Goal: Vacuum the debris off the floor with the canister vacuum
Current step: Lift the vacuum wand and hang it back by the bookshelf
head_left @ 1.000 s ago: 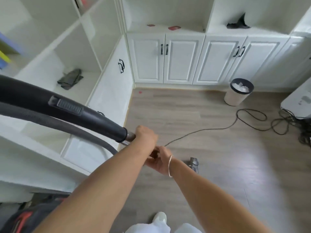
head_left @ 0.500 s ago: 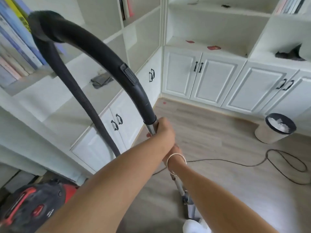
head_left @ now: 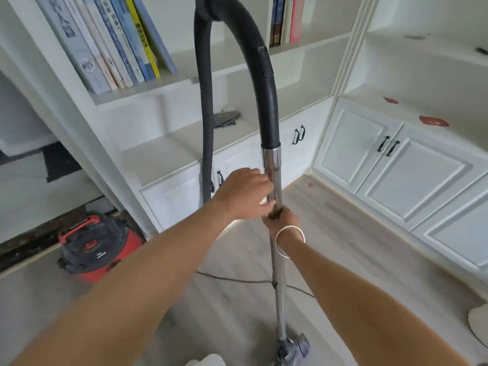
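Two bare arms reach up into the middle of the frame, the left arm from the lower left corner and the right arm from the lower right, both nearly straight. The left hand [head_left: 244, 192] is turned knuckles-up, its fingers bent so that the tips curl against the left side of the shiny metal wand [head_left: 273, 170]; its thumb is hidden. Just below it and touching it, the right hand [head_left: 281, 220] is wrapped in a tight fist round the same wand, a silver bangle [head_left: 289, 240] on its wrist. The wand stands almost upright in the centre of the frame. At its top a curved black handle [head_left: 266, 88] arches over to a ribbed black hose [head_left: 207, 114] hanging down on the left. At its foot, at the bottom edge of the frame, a grey floor head [head_left: 293, 348] sits on the pale wood floor [head_left: 356, 260]. The red and black canister vacuum [head_left: 97, 247] stands on the floor at the left, beside white shelving. A dark cord [head_left: 237, 280] crosses the floor behind the wand. A small red scrap [head_left: 310, 185] lies on the floor near the cabinet corner, right of centre.
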The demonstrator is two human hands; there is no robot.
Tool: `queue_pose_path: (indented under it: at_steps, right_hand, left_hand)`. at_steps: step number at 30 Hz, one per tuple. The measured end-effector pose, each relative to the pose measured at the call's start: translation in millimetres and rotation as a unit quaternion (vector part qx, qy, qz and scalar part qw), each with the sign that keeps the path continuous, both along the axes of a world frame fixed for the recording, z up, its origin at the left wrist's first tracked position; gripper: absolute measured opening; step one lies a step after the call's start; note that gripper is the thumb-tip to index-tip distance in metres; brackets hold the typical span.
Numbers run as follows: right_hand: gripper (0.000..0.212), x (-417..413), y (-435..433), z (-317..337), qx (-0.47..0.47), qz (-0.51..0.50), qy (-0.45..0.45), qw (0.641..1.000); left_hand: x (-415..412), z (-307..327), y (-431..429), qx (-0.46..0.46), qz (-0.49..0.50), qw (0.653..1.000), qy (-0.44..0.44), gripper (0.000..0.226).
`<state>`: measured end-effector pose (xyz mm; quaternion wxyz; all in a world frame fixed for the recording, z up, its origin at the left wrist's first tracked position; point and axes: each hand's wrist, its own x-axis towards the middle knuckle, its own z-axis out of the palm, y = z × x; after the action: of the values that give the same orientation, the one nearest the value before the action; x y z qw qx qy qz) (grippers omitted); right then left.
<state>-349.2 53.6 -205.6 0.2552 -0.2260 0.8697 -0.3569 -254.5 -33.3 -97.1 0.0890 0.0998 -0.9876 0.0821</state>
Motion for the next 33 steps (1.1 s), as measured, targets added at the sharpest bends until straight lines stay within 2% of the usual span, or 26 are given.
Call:
queue_pose_path:
  at_steps: [1, 2, 4, 5, 6, 8, 10, 12, 14, 18, 21, 24, 29, 33]
  right_hand:
    - [0.017, -2, -1, 1, -0.002, 0.011, 0.002, 1.0]
    - [0.019, -4, -3, 3, -0.004, 0.021, 0.003, 1.0]
    - [0.02, -5, -9, 10, -0.019, 0.041, 0.003, 0.999]
    - [0.019, -7, -14, 12, -0.023, 0.054, 0.009, 0.998]
    - [0.018, -8, -16, 15, -0.021, 0.064, 0.016, 0.998]
    - [0.019, -12, -22, 18, -0.026, 0.079, 0.018, 0.996]
    - [0.018, -19, -22, 15, -0.03, 0.084, 0.007, 0.996]
    - [0.017, -30, -23, 11, -0.04, 0.081, -0.003, 0.996]
    - [0.017, -44, -23, 10, -0.035, 0.082, -0.008, 0.996]
    - [0.022, -75, -26, 19, -0.024, 0.101, -0.011, 0.995]
    - [0.014, -98, -28, 30, -0.022, 0.121, -0.014, 0.992]
    - [0.009, -123, -28, 39, -0.041, 0.128, -0.025, 0.991]
    - [0.017, -153, -42, 56, -0.026, 0.168, 0.003, 0.985]
    - [0.014, -173, -63, 78, -0.019, 0.266, 0.045, 0.963]
  left_hand:
    - [4, 1, 1, 0.123, 0.134, 0.983, -0.003, 0.038]
    - [7, 2, -1, 0.244, 0.239, 0.94, 0.021, 0.045]
    - [7, 3, -9, 0.458, 0.33, 0.817, 0.121, 0.06]
    - [3, 7, -13, 0.535, 0.331, 0.761, 0.158, 0.07]
    - [-1, 13, -16, 0.589, 0.32, 0.721, 0.177, 0.079]
    - [-11, 21, -24, 0.642, 0.288, 0.681, 0.203, 0.087]
    - [-21, 30, -31, 0.671, 0.261, 0.658, 0.22, 0.082]
    - [-33, 37, -41, 0.675, 0.234, 0.665, 0.217, 0.064]
    - [-46, 45, -46, 0.662, 0.204, 0.698, 0.182, 0.05]
    - [-78, 57, -46, 0.646, 0.166, 0.73, 0.149, 0.046]
    - [-102, 63, -44, 0.617, 0.146, 0.76, 0.143, 0.042]
    - [-123, 65, -40, 0.595, 0.142, 0.775, 0.16, 0.043]
    - [-138, 74, -42, 0.58, 0.177, 0.768, 0.208, 0.045]
    - [-137, 89, -42, 0.585, 0.229, 0.725, 0.283, 0.045]
